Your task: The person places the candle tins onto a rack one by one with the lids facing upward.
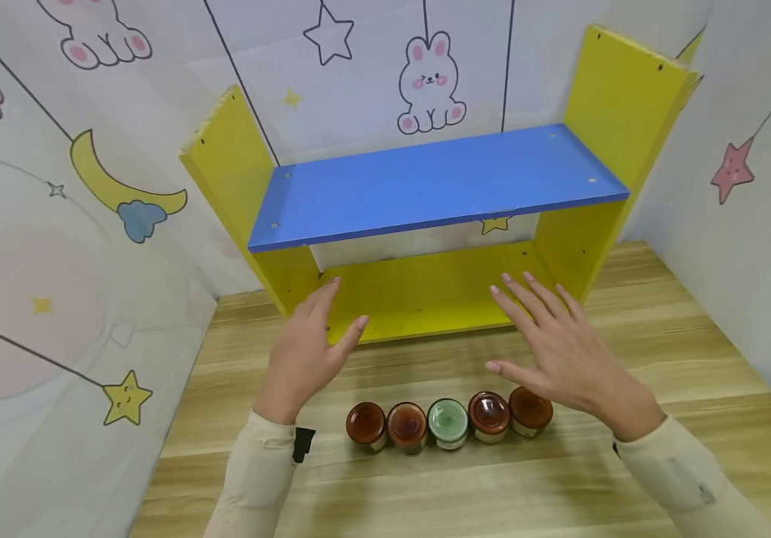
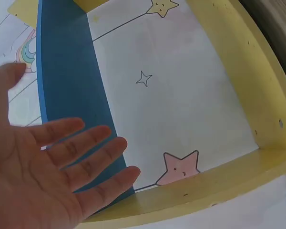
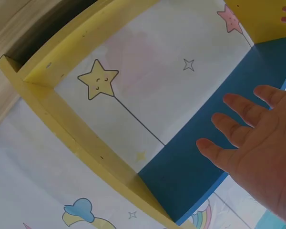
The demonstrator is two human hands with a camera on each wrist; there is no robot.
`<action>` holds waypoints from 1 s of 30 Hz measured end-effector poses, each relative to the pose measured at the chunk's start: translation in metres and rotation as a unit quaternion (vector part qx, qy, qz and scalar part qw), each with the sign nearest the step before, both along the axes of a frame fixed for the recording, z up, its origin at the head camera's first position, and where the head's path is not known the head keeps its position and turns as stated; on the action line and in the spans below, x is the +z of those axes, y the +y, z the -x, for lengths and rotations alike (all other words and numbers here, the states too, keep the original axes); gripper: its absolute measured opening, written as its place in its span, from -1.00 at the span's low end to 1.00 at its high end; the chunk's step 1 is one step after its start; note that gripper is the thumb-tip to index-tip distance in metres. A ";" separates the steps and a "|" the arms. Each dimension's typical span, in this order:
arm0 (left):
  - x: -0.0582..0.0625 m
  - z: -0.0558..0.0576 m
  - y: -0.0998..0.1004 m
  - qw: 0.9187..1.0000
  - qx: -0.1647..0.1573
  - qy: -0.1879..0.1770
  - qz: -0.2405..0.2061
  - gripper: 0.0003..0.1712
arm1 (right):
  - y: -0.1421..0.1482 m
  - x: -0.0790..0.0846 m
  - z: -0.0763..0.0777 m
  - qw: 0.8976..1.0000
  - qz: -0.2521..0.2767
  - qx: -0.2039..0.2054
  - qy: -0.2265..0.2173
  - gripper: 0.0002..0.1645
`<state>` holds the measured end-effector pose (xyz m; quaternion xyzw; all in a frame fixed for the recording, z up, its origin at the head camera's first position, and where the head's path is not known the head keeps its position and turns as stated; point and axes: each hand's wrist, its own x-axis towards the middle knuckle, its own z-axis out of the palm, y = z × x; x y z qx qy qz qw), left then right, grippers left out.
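Observation:
Both hands are raised before a small shelf unit with yellow side panels (image 1: pixel 627 104) and a blue shelf board (image 1: pixel 439 183). My left hand (image 1: pixel 308 351) has its fingers extended and thumb apart, near the unit's left front; in the left wrist view its palm shows with nothing in it. My right hand (image 1: pixel 560 351) spreads its fingers toward the lower right opening, holding nothing. Below the hands, several lidded jars stand in a row: a green jar (image 1: pixel 448 422) in the middle, with reddish-brown jars such as the left end one (image 1: pixel 366 424) on either side. My right thumb overlaps the right end jar (image 1: pixel 530 411).
The unit stands on a wood-grain table (image 1: pixel 466 493), its yellow bottom board (image 1: pixel 426 299) near the tabletop. White cloth walls (image 1: pixel 372 97) printed with stars, a moon and a bunny enclose the back and both sides.

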<state>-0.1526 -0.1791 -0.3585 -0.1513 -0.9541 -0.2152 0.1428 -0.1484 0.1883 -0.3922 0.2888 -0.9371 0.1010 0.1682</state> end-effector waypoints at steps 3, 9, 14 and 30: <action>-0.001 0.004 -0.001 0.998 0.023 -0.008 -0.062 -0.18 | 0.002 -0.003 -0.001 1.000 0.001 -0.002 -0.001 0.17; -0.001 0.017 -0.006 0.979 0.034 -0.017 -0.203 -0.31 | 0.005 -0.007 -0.002 1.000 0.007 -0.003 -0.006 0.17; 0.003 0.030 -0.011 0.949 0.043 -0.050 -0.308 -0.31 | 0.006 -0.009 -0.005 1.000 0.007 -0.005 -0.009 0.16; 0.020 0.060 -0.021 0.848 0.050 -0.152 -0.506 -0.38 | 0.009 -0.020 -0.017 0.998 0.021 -0.011 -0.059 0.11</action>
